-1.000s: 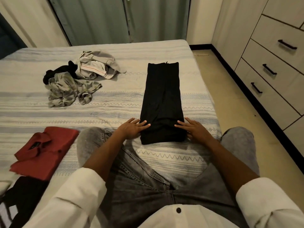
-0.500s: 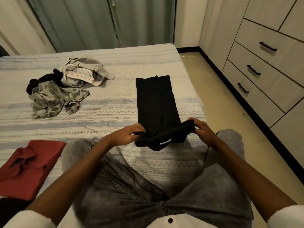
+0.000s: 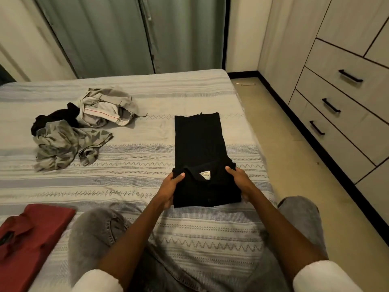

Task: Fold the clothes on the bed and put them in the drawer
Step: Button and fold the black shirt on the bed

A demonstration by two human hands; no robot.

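A black shirt (image 3: 200, 140) lies in a long narrow strip on the striped bed (image 3: 130, 186), right of middle. Its near end is doubled over toward the far end, collar and white label facing up. My left hand (image 3: 170, 186) grips the left edge of that folded part and my right hand (image 3: 240, 182) grips the right edge. A folded red shirt (image 3: 31, 230) lies at the near left. Unfolded clothes sit at the far left: a grey patterned piece (image 3: 63, 144), a light grey garment (image 3: 107, 108) and a black piece (image 3: 56, 116) between them.
Closed drawers (image 3: 345, 106) with black handles line the wardrobe on the right, across a strip of beige floor (image 3: 294, 148). Green curtains (image 3: 130, 32) hang behind the bed. My knees in grey jeans (image 3: 94, 228) rest on the bed's near edge.
Both hands went from resting flat beside the shirt's near end to gripping it, lifting it and laying it over toward the far end, so the collar and label now face up.
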